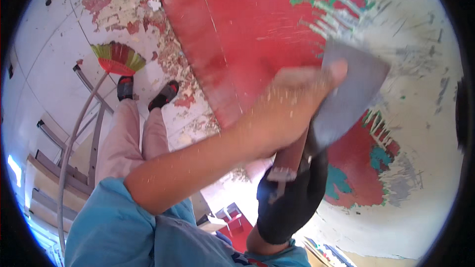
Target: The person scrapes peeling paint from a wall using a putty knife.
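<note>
- Head view: wall (420, 84) judged partway stripped; pale surface exposed at right, red paint (237, 24) and 1 lower red patch (357, 170) left to remove.
- Scraper (356, 84): at the paint's ragged border; blade toward upper right, handle toward lower left, long axis diagonal.
- Left hand (302, 101): closed on scraper, blurred.
- Right hand (292, 202): black-gloved, beside handle; grip cannot be told.

Floor (42, 44): pale tiles | scattered red-and-cream flakes (116, 7) | red-and-green broom head (118, 58) | 2 dark shoes (125, 88)
</note>
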{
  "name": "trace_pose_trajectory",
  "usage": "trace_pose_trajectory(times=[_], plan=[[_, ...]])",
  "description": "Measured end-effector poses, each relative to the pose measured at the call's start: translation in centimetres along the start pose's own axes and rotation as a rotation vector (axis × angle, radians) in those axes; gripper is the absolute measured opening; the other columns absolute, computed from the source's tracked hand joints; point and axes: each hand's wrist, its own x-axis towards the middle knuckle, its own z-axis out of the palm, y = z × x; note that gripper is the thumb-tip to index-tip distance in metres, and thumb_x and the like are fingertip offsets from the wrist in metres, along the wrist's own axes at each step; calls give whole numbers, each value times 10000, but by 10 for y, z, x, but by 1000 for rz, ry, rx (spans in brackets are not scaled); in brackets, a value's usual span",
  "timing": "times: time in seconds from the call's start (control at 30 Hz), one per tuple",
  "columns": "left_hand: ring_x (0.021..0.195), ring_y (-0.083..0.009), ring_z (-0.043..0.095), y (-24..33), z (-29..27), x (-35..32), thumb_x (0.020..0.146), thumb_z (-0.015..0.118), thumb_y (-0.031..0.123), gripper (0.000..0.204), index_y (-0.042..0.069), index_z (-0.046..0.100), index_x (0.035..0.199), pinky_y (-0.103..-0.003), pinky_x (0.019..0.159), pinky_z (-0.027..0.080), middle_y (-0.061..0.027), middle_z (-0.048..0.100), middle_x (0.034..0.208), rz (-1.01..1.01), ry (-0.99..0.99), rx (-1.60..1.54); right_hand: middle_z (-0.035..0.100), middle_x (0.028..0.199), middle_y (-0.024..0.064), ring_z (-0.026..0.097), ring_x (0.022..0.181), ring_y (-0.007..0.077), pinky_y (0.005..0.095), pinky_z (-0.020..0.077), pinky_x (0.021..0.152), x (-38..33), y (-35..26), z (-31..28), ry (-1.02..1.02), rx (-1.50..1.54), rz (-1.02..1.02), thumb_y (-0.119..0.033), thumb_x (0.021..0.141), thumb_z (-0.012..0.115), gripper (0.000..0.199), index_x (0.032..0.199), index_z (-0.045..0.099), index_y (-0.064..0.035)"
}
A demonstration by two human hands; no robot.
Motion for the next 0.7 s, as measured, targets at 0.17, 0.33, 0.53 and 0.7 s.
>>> trace_pose_trajectory(times=[0.17,0.33,0.53,0.7], plan=[[364,-84,425,17,-7,7,844,469,524,482,66,553,723,-228,360,330,19,419,442,1,-39,-43,581,1055,167,563,958,331,369,457,816,-4,-14,-7,-65,23,136,-158,808,489,303,1043,545,25],[359,-86,420,11,-6,5,838,471,535,498,51,574,784,-224,370,331,19,418,441,-15,-25,128,579,1045,165,567,927,250,323,454,780,10,-29,4,-31,288,367,-162,840,460,334,1086,501,61],[394,-82,455,7,-10,2,837,454,553,513,55,556,764,-220,381,344,4,451,479,22,-56,134,593,979,152,580,842,168,271,460,710,6,-24,15,98,507,464,-148,863,442,341,1106,477,88],[426,-85,464,34,-14,2,834,427,583,550,54,546,744,-232,399,363,-26,473,493,12,-78,135,597,971,137,578,781,172,271,461,661,12,-13,12,48,185,154,-107,819,507,292,1071,516,38]])
